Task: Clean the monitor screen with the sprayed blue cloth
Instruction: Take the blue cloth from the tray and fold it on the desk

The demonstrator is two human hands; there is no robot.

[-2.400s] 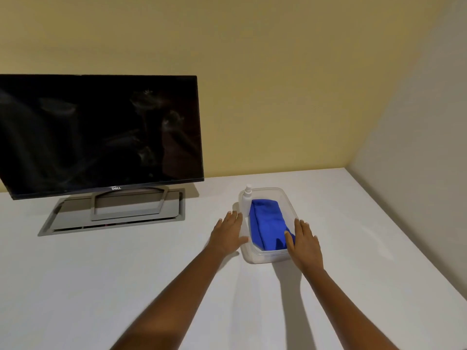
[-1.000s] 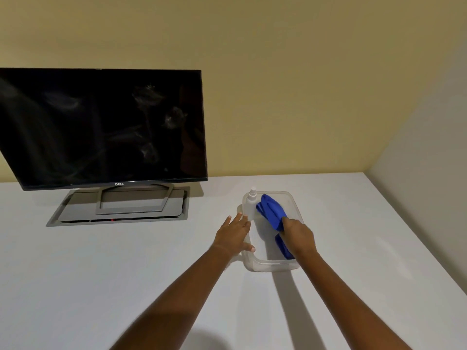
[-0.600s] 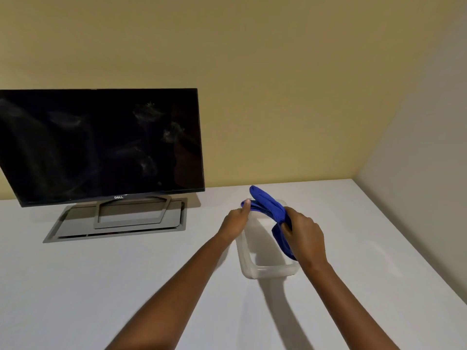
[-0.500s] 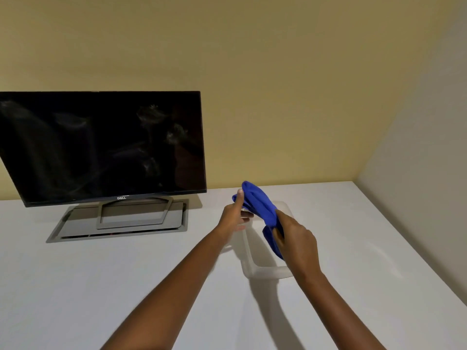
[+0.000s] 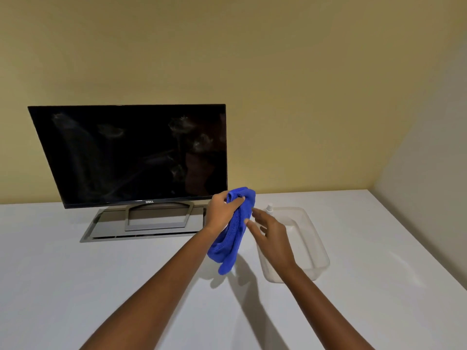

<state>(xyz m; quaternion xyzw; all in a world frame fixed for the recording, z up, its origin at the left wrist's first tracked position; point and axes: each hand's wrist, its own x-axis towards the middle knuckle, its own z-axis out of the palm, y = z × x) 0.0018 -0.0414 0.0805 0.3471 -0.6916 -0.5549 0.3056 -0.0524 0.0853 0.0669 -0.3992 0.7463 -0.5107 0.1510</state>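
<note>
**Two bare hands raised over the worktop, one gripping the blue cloth**

Two bare forearms reach forward from the bottom edge across the white worktop [image 5: 75, 286], casting soft shadows on it. The left hand [image 5: 223, 210] is held above the surface with its fingers [image 5: 237, 202] clenched around the upper part of the blue cloth [image 5: 233, 236]. That cloth is bunched at the top where it is gripped, and the rest hangs down in a loose fold beside the left wrist, clear of the worktop, with its own shadow lying below it. The right hand [image 5: 271, 236] is just beside the cloth, on its right, palm turned toward it, fingers spread and released; one fingertip sits at the cloth's edge, and whether it truly touches cannot be told.

Behind and under the right hand lies a translucent plastic container [image 5: 313, 238], rectangular, resting on the worktop. At its far left corner the white cap of a small spray bottle [image 5: 270, 207] pokes up; the rest of the bottle is hidden behind the right hand.

Farther back and to the left stands the Dell monitor [image 5: 131, 155] on a flat grey rectangular base [image 5: 106, 228]. Its screen is dark and shows pale smudges and streaks, mostly across the upper and right parts. The left hand with the cloth is near the screen's lower right corner, apart from it. A yellow wall [image 5: 278, 84] rises behind.
</note>
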